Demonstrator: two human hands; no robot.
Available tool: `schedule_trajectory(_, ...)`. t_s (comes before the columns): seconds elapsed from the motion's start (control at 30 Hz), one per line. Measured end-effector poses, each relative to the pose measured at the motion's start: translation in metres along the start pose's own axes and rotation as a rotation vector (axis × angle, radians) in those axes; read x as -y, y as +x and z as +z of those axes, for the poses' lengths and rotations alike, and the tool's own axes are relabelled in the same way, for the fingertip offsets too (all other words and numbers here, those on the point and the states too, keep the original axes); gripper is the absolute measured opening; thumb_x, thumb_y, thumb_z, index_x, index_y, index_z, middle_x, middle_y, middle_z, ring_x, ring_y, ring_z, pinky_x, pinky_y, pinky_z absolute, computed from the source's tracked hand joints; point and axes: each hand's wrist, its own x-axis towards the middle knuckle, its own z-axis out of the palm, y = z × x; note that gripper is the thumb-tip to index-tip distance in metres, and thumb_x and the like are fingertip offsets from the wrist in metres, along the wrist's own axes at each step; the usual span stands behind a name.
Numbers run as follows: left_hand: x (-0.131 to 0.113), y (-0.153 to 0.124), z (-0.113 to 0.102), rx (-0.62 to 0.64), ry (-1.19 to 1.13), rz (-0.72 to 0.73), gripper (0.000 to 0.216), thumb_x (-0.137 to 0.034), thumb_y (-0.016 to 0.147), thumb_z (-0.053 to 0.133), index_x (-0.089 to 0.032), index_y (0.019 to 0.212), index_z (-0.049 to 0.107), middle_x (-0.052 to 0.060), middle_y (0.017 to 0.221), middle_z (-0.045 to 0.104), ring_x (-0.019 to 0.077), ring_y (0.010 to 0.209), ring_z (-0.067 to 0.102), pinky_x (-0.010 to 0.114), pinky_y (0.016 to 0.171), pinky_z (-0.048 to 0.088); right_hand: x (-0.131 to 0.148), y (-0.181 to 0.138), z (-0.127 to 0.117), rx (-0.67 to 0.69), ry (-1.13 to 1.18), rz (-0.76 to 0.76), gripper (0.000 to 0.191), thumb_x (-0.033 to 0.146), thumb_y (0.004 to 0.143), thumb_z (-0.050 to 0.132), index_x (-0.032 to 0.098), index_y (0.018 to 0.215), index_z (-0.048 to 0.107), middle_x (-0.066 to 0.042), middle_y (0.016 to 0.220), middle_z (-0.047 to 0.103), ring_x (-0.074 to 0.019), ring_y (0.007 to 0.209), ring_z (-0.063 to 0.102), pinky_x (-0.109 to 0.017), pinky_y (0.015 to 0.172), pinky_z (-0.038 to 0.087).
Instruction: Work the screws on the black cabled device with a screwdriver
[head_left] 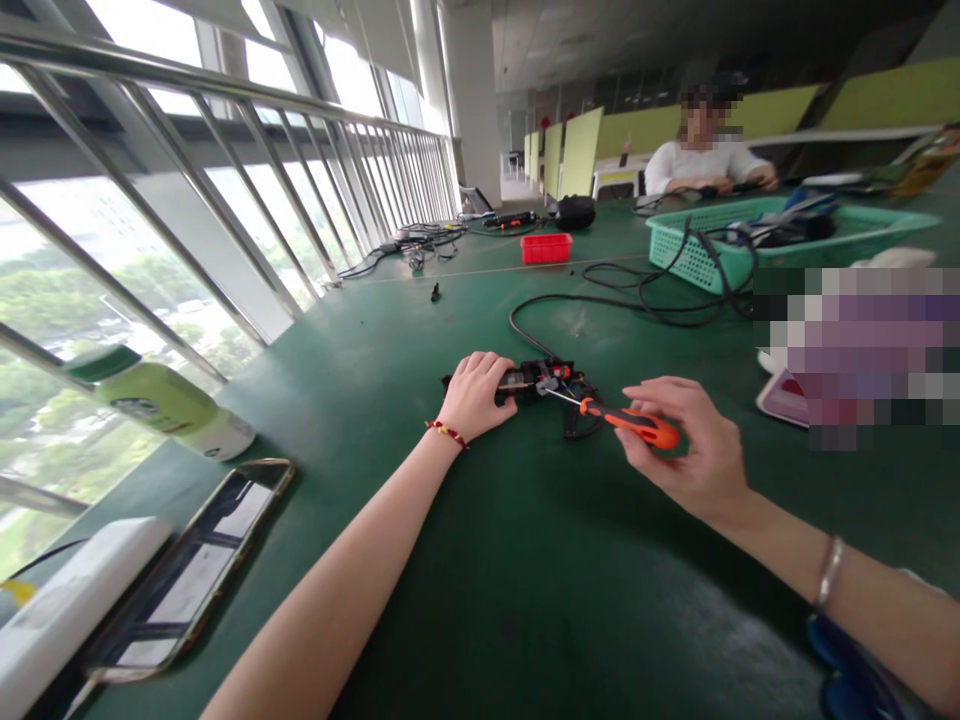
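My left hand [477, 395] is closed around one end of a black corded device [534, 378], keeping it against the green tabletop. Its far-right part shows bare inner parts, with small red-orange bits and loose wires; I cannot tell its exact kind. In my right hand [694, 445] is a screwdriver [634, 420] with an orange and black handle, gripped between thumb and fingers. The shaft points left, and its tip reaches the device's exposed part; whether it sits in a screw is too small to tell.
A black cable [570, 297] runs from the device toward a teal basket [697, 265] of tools. Farther back stand a red tray [546, 249] and a seated person [701, 160]. At left are a green bottle [172, 405], a phone [202, 575] and a white power strip [82, 600] beside the railing.
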Motion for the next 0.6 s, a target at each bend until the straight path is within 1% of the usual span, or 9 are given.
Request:
schedule_trajectory(0.07,0.0002,-0.0003,-0.0004,0.005,-0.008,-0.002,0.033,-0.024,0.070,0.055,-0.020,0.102,0.053,0.006,0.101,0.056,0.0239,0.098,0.048,0.037,0.089,0.040,-0.0011,-0.0015,0.0007,-0.042,-0.003,0.010,0.042,0.017,0.071,0.064,0.024,0.110,0.052,-0.005,0.090,0.063,-0.0216,0.082,0.062,-0.039,0.071,0.053)
schedule_trajectory(0.13,0.0003,-0.0004,-0.0009,0.013,-0.019,-0.006,0.033,-0.024,0.069,0.055,-0.020,0.102,0.053,0.006,0.102,0.056,0.0240,0.099,0.048,0.037,0.089,0.040,-0.0017,-0.0018,0.0013,-0.067,-0.007,0.005,0.047,0.016,0.070,0.064,0.024,0.114,0.050,-0.006,0.095,0.063,-0.0225,0.086,0.061,-0.040,0.073,0.053)
schedule_trajectory(0.2,0.0003,-0.0004,-0.0014,0.018,-0.025,-0.010,0.033,-0.023,0.069,0.055,-0.021,0.102,0.053,0.006,0.101,0.056,0.0241,0.099,0.048,0.037,0.089,0.040,-0.0011,-0.0006,0.0014,-0.050,-0.007,-0.019,0.044,0.017,0.070,0.064,0.025,0.112,0.051,-0.005,0.090,0.063,-0.0223,0.084,0.062,-0.040,0.073,0.053)
schedule_trajectory(0.3,0.0005,-0.0005,-0.0016,0.019,-0.027,-0.009,0.033,-0.023,0.070,0.054,-0.020,0.102,0.053,0.006,0.100,0.056,0.0240,0.099,0.048,0.037,0.089,0.040,0.0006,0.0020,0.0009,0.000,-0.013,-0.052,0.033,0.019,0.072,0.064,0.025,0.103,0.055,0.000,0.073,0.062,-0.0207,0.074,0.063,-0.040,0.072,0.053)
schedule_trajectory(0.37,0.0008,-0.0006,-0.0015,0.020,-0.022,-0.008,0.033,-0.022,0.070,0.054,-0.020,0.103,0.053,0.006,0.100,0.056,0.0239,0.099,0.047,0.037,0.089,0.040,0.0009,0.0020,0.0008,0.005,-0.014,-0.040,0.029,0.020,0.073,0.063,0.025,0.100,0.056,0.000,0.071,0.062,-0.0201,0.072,0.062,-0.039,0.070,0.054)
schedule_trajectory(0.43,0.0013,-0.0009,-0.0012,0.021,-0.016,-0.006,0.033,-0.023,0.070,0.054,-0.020,0.103,0.053,0.006,0.100,0.056,0.0240,0.099,0.047,0.037,0.089,0.040,0.0001,0.0004,0.0010,-0.012,-0.008,-0.010,0.033,0.020,0.072,0.064,0.024,0.104,0.055,-0.002,0.080,0.064,-0.0202,0.075,0.062,-0.038,0.069,0.054)
schedule_trajectory(0.53,0.0023,-0.0014,-0.0004,0.023,-0.014,-0.002,0.033,-0.023,0.071,0.054,-0.020,0.104,0.053,0.006,0.100,0.056,0.0238,0.099,0.047,0.037,0.089,0.040,-0.0018,-0.0023,0.0015,-0.048,-0.002,0.013,0.043,0.017,0.071,0.065,0.024,0.112,0.052,-0.005,0.094,0.064,-0.0211,0.084,0.062,-0.038,0.072,0.053)
schedule_trajectory(0.6,0.0030,-0.0016,0.0002,0.020,-0.016,0.001,0.034,-0.024,0.072,0.054,-0.019,0.105,0.053,0.006,0.100,0.056,0.0236,0.098,0.047,0.036,0.088,0.040,-0.0026,-0.0025,0.0014,-0.047,-0.003,0.006,0.042,0.016,0.071,0.065,0.024,0.110,0.052,-0.005,0.093,0.064,-0.0219,0.087,0.062,-0.038,0.073,0.053)
